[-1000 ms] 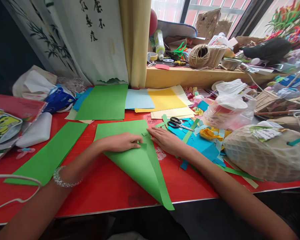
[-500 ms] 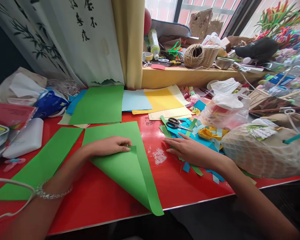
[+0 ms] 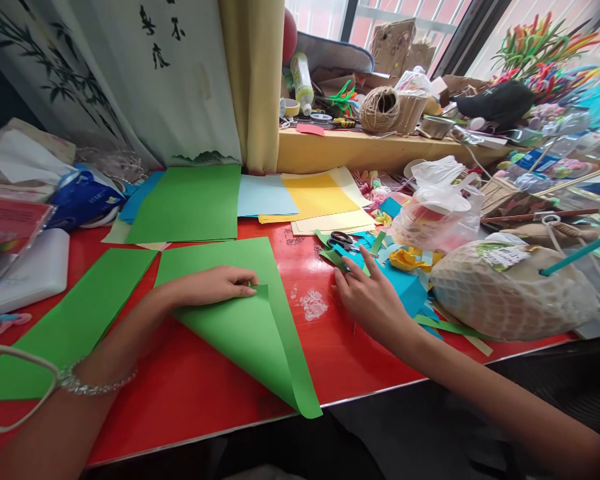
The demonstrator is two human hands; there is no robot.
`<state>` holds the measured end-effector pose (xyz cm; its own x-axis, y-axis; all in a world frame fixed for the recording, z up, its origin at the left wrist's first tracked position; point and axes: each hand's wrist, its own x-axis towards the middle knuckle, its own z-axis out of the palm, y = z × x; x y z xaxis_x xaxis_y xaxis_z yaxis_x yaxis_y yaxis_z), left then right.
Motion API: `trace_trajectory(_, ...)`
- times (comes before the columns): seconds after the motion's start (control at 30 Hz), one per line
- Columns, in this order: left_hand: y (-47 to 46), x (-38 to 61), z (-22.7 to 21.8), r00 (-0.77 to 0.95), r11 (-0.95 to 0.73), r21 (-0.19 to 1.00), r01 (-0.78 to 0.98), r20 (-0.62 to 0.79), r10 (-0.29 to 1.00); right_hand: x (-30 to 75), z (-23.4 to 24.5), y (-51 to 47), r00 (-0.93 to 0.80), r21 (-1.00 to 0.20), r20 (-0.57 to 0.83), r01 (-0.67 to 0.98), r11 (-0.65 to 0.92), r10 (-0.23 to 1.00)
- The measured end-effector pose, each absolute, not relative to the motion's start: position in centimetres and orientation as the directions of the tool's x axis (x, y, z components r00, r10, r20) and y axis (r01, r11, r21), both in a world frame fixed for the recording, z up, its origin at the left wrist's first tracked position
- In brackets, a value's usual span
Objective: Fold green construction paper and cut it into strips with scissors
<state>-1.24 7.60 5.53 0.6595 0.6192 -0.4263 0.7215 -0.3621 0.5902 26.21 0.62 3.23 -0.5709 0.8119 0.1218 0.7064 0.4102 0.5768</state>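
Note:
A green paper sheet [image 3: 240, 327] lies on the red table [image 3: 190, 393], its near corner folded up into a cone-like flap. My left hand [image 3: 213, 285] rests on it, fingers together, pinning the tip of the flap down. A bead bracelet [image 3: 87, 381] is on that wrist. My right hand [image 3: 367, 297] is off the sheet, to its right, with fingers spread on green and blue paper scraps [image 3: 400, 283]. Its index finger stretches toward the black-handled scissors [image 3: 343, 240] just beyond the fingertips.
A long green strip [image 3: 65, 320] lies at the left. Green, blue and yellow sheets [image 3: 260, 197] lie behind. A netted bundle [image 3: 510, 293] and a plastic bag [image 3: 437, 207] crowd the right. A twine ball [image 3: 379, 108] and clutter fill the sill. A white cable [image 3: 25, 410] crosses the near left.
My right hand has left the green sheet and moved right and away onto the scrap pile by the scissors. My left hand has kept the flap pinned; the view has shifted slightly.

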Motion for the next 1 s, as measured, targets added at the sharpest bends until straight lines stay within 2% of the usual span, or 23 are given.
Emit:
trace_trajectory(0.1,7.6,-1.2,5.5,0.657,-0.359,0.59,0.723,-0.426,0.622,25.1,2.9,1.6,-0.509,0.679,0.097,0.663,0.317,0.855)
trace_trajectory(0.23,7.6,-1.3,5.3,0.672,-0.373,0.6,0.708,-0.409,0.617,24.1,3.4,2.3,-0.449,0.665,0.069,0.686,0.294,0.891)
trace_trajectory(0.43,7.5,-1.4,5.4,0.68,-0.384,0.603,0.699,-0.394,0.619,23.6,4.2,1.0,-0.549,0.457,0.166,0.779,0.429,0.819)
trace_trajectory(0.57,7.4,-1.2,5.1,0.688,-0.431,0.576,0.695,-0.356,0.633,23.2,3.9,-1.0,-0.587,0.216,0.317,0.81,0.546,0.745)
trace_trajectory(0.67,7.3,-0.9,4.6,0.672,-0.489,0.513,0.705,-0.262,0.693,22.7,4.0,-3.4,-0.631,0.016,0.416,0.725,0.689,0.654)
trace_trajectory(0.73,7.2,-0.5,4.2,0.634,-0.506,0.45,0.736,-0.197,0.748,22.4,4.1,-5.1,-0.711,-0.073,0.4,0.605,0.793,0.579)
trace_trajectory(0.83,7.2,0.0,3.6,0.588,-0.515,0.367,0.774,-0.116,0.801,22.0,3.8,-6.8,-0.793,-0.12,0.343,0.494,0.861,0.503)
trace_trajectory(1.0,7.7,0.4,2.6,0.569,-0.554,0.247,0.795,0.012,0.822,22.1,2.2,-7.1,-0.775,-0.101,0.305,0.551,0.828,0.553)
